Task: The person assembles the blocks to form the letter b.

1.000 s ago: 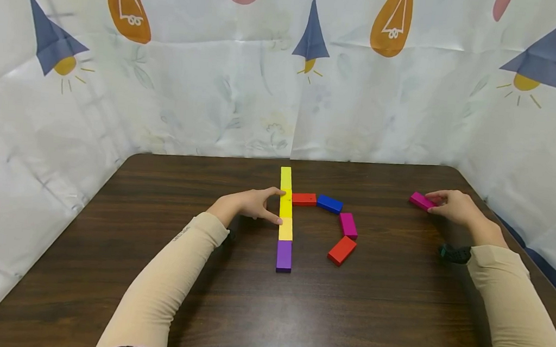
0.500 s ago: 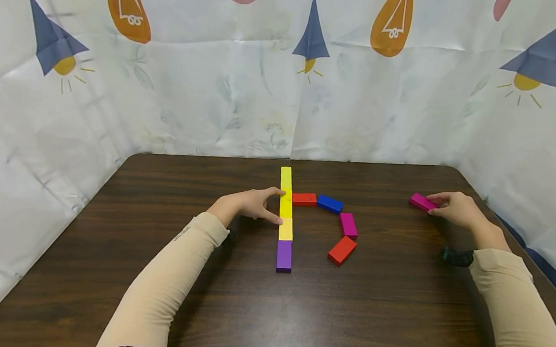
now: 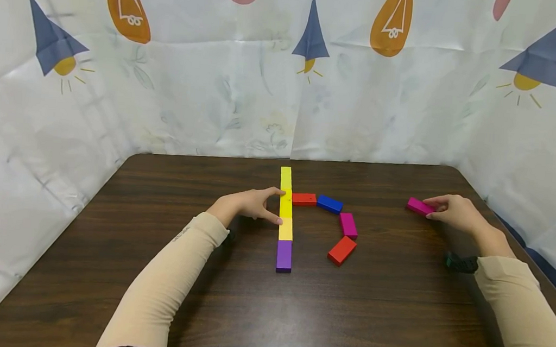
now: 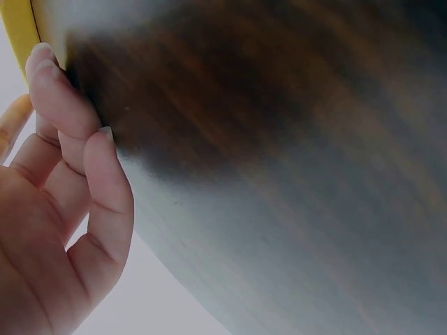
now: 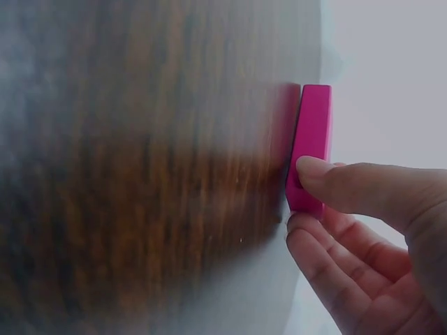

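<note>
My right hand (image 3: 455, 210) pinches a magenta block (image 3: 419, 206) between thumb and fingers at the right of the table. In the right wrist view the thumb lies on the side of this magenta block (image 5: 312, 132), close against the tabletop. My left hand (image 3: 254, 202) reaches with spread thumb and index finger to the left side of a straight row. The index fingertip is at a yellow block (image 3: 285, 207), the thumb tip at a pale yellow block (image 3: 285, 229). A lime yellow block (image 3: 286, 178) tops the row; a purple block (image 3: 284, 256) ends it.
From the row's right side curve a red block (image 3: 303, 199), a blue block (image 3: 329, 203), a second magenta block (image 3: 348, 225) and another red block (image 3: 341, 250). The dark wooden table (image 3: 369, 322) meets a printed curtain (image 3: 191, 96) behind it.
My right hand has shifted slightly toward the near side of the table, and the pinched magenta block has moved a little nearer with it. The left hand and the other blocks stay in place.
</note>
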Tool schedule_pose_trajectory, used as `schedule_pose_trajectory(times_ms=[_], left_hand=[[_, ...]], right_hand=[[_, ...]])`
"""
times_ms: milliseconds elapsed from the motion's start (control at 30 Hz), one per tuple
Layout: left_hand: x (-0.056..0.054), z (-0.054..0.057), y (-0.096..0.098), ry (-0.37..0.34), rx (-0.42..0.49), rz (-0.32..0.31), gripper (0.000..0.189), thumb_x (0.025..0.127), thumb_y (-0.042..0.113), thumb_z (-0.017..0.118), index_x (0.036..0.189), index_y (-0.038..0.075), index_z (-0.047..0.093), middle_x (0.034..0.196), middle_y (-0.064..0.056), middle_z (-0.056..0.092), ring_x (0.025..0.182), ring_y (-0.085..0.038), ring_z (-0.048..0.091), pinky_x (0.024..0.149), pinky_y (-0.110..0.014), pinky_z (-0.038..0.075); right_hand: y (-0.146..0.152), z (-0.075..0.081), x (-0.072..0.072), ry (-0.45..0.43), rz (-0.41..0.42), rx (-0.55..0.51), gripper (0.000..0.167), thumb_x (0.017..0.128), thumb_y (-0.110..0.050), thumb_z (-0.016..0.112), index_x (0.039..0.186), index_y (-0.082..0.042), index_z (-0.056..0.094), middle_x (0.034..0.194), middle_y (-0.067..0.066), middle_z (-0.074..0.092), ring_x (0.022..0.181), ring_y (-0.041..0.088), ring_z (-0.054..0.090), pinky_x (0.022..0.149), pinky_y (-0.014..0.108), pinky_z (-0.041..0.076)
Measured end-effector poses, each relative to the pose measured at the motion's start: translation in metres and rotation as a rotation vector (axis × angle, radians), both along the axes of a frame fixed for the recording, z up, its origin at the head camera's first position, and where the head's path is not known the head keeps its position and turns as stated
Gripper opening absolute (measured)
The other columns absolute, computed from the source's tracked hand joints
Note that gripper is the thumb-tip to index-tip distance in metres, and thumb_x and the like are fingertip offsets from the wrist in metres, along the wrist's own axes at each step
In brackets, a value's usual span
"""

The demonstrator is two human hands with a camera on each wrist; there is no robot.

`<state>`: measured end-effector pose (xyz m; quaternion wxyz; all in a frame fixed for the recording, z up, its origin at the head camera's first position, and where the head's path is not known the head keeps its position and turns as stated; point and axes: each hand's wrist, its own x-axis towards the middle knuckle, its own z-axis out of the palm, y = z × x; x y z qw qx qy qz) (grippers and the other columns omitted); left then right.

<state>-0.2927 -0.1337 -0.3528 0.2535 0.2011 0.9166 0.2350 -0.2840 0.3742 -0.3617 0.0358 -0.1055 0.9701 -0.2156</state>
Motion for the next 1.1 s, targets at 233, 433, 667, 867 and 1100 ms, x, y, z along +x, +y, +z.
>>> schedule_pose_trajectory(times_ms=[233, 433, 667, 867, 1100], left_hand=[[-0.001, 0.0, 0.001, 0.008, -0.013, -0.001, 0.09, 0.091, 0.044, 0.078, 0.162, 0.023, 0.027, 0.1, -0.011, 0.061, 0.083, -0.026, 0.063, 0.085, -0.04, 0.049], [0.0, -0.001, 0.001, 0.004, -0.013, 0.004, 0.09, 0.091, 0.045, 0.078, 0.162, 0.023, 0.028, 0.096, -0.011, 0.062, 0.083, -0.025, 0.062, 0.085, -0.041, 0.049], [-0.001, 0.0, 0.0, 0.001, -0.006, 0.003, 0.09, 0.091, 0.044, 0.078, 0.162, 0.023, 0.027, 0.097, -0.011, 0.062, 0.083, -0.026, 0.062, 0.085, -0.04, 0.049], [0.0, 0.002, 0.0, -0.002, 0.0, 0.0, 0.09, 0.092, 0.043, 0.078, 0.163, 0.021, 0.026, 0.1, -0.012, 0.062, 0.085, -0.027, 0.063, 0.086, -0.041, 0.05], [0.001, 0.001, 0.001, -0.004, 0.0, 0.003, 0.09, 0.092, 0.043, 0.078, 0.163, 0.022, 0.026, 0.104, -0.012, 0.061, 0.086, -0.027, 0.063, 0.087, -0.042, 0.05]], right_hand=[[-0.009, 0.001, 0.008, 0.006, 0.037, -0.029, 0.046, 0.095, -0.014, 0.073, 0.132, 0.01, 0.062, 0.111, 0.03, 0.069, 0.101, 0.044, 0.064, 0.081, 0.056, 0.051], [-0.013, 0.0, 0.014, 0.051, 0.084, -0.04, 0.044, 0.093, -0.014, 0.076, 0.13, 0.008, 0.065, 0.106, 0.025, 0.07, 0.095, 0.037, 0.066, 0.075, 0.048, 0.052], [-0.026, 0.006, 0.025, 0.089, 0.116, -0.055, 0.043, 0.091, -0.013, 0.079, 0.127, 0.007, 0.068, 0.109, 0.023, 0.068, 0.09, 0.028, 0.064, 0.07, 0.036, 0.051], [-0.038, 0.012, 0.033, 0.065, 0.145, -0.061, 0.043, 0.091, -0.014, 0.079, 0.127, 0.007, 0.068, 0.11, 0.022, 0.068, 0.087, 0.024, 0.064, 0.066, 0.033, 0.05], [-0.051, 0.018, 0.041, 0.056, 0.179, -0.073, 0.04, 0.091, -0.011, 0.079, 0.126, 0.006, 0.069, 0.112, 0.019, 0.068, 0.085, 0.021, 0.061, 0.065, 0.031, 0.049]])
